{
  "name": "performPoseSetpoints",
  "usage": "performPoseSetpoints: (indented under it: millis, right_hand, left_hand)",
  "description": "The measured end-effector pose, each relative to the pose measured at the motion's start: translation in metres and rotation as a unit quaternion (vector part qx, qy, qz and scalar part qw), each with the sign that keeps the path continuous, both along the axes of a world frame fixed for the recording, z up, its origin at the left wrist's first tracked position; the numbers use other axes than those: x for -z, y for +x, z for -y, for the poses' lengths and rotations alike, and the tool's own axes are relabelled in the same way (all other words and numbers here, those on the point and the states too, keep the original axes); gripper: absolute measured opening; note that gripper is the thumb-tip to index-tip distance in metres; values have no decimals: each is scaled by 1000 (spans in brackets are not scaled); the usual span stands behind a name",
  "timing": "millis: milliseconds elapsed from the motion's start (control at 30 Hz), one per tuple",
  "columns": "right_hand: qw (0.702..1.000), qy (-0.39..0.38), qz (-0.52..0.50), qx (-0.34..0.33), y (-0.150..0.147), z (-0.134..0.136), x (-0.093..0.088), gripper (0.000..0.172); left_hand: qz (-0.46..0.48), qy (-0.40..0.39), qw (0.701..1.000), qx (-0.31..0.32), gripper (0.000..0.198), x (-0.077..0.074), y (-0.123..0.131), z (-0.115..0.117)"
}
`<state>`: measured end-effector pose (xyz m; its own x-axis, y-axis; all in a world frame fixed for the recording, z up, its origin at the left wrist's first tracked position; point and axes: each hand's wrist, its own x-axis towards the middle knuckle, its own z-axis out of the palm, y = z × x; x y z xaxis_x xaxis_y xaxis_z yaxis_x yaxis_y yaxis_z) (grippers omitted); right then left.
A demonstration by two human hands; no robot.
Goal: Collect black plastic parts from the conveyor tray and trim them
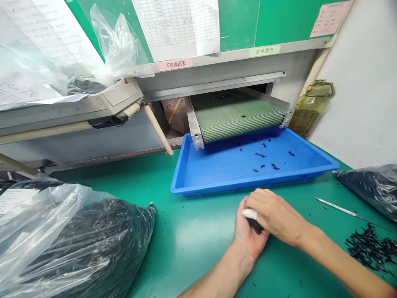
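Just in front of the blue tray (214, 186), my two hands are together over the green tabletop. My left hand (245, 240) is turned palm up and closed around a black object (255, 225), of which only a part shows between the hands. Over it curls my right hand (276, 213), fingers wrapped across the left fingers. A white finger cover (249, 213) on the right hand rests against the black object. What kind of object it is I cannot make out. Several small black branched parts (274, 166) lie scattered in the tray.
A green conveyor belt (238, 114) ends above the tray. On the left bulges a large clear bag (93, 231) of black parts; another bag (372, 186) is at right. A thin pointed tool (338, 207) lies near a pile of black pieces (369, 248). Behind stands a green jug (313, 107).
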<state>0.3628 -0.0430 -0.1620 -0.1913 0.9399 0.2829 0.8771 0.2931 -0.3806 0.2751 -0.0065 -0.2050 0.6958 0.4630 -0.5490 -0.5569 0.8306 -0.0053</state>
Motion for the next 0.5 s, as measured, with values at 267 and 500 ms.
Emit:
performPoseSetpoints:
  millis: [267, 500]
  right_hand:
    - [991, 98, -93, 0, 39, -19, -29, 16]
    - [976, 181, 16, 120, 126, -174, -79, 24]
  left_hand:
    - [32, 35, 999, 12, 17, 5, -6, -1]
    - [25, -2, 1000, 16, 17, 14, -13, 2]
